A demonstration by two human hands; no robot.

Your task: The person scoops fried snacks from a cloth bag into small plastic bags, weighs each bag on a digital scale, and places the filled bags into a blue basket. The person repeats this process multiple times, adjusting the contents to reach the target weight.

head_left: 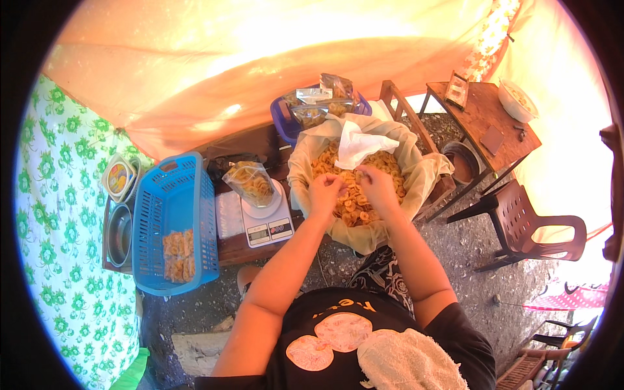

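Observation:
My left hand (327, 194) is over a cloth-lined basket heaped with thin golden-brown chips (354, 209). Its fingers are curled together, and what they hold, if anything, is too small to make out. Close beside it, my right hand (379, 189) has its fingertips pinched over the same heap. A crumpled white sheet (364, 144) lies on the chips just beyond my fingers. The pale yellow lining cloth (300, 162) folds out over the basket's rim. To the left, a clear bag of chips (252, 184) rests on a white kitchen scale (269, 227).
Left of the scale stands a blue plastic basket (207, 227) with small packed bags (179, 255) inside. A purple basket (284, 123) of filled bags sits behind. At right are a wooden table (478, 123), a bowl (518, 103) and a brown plastic chair (513, 214).

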